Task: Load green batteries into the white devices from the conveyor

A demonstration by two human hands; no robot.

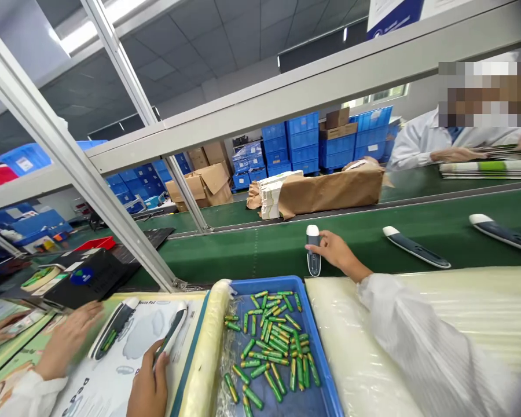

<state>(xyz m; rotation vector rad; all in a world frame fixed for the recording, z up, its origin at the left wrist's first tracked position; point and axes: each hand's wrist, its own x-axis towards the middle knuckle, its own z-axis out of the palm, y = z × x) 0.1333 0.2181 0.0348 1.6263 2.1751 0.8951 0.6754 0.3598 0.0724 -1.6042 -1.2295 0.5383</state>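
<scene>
Slate-and-white, long plastic handhelds (314,265): your left fingers (147,364) and right fingers (325,249) are each clamping one; another handheld (117,324) is already carrying green cylindrical batteries (108,340); a fourth handheld (417,249) is showing none.

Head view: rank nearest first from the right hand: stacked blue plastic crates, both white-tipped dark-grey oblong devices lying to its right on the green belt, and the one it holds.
1. Held white-tipped dark-grey oblong device, in the right hand.
2. First lying device, to the hand's right.
3. Second lying device, farther right.
4. Stacked blue plastic crates, in the background.
</scene>
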